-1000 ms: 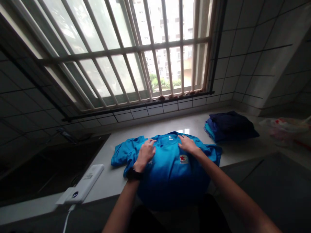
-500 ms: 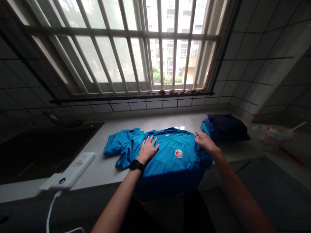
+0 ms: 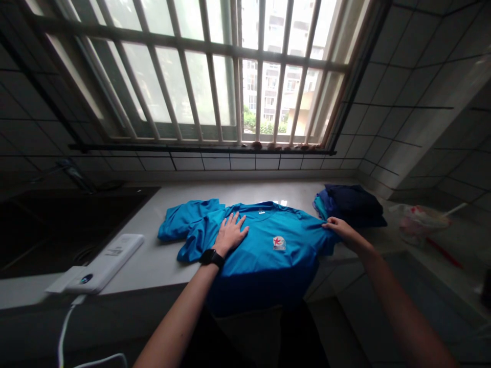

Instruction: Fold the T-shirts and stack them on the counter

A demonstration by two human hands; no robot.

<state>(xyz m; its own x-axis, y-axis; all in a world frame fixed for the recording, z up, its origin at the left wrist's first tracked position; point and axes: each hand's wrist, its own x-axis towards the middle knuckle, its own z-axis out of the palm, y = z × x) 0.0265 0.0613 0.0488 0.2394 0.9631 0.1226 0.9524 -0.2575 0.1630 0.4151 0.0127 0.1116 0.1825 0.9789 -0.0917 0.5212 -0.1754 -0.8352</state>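
A blue T-shirt [image 3: 261, 245] lies spread on the white counter, collar toward the window and lower part hanging over the front edge. A white badge with a red star marks its chest. My left hand [image 3: 231, 232] rests flat on the shirt's left shoulder area, fingers spread, with a black watch [image 3: 212, 257] on the wrist. At the right, my right hand [image 3: 341, 230] pinches the cloth of the sleeve and holds it out to the side. More bunched blue cloth [image 3: 187, 220] lies at the left; whether it is one piece with the shirt I cannot tell.
A stack of folded dark clothes [image 3: 353, 204] sits behind my right hand. Left are a white power bank [image 3: 111, 263] with a cable and a dark sink [image 3: 76, 220] with a tap. A plastic bag [image 3: 418, 222] lies far right. A barred window rises behind the counter [image 3: 153, 276].
My right hand has moved outward to the right and now pulls the sleeve taut. My left hand stays flat on the shirt. The view has shifted slightly.
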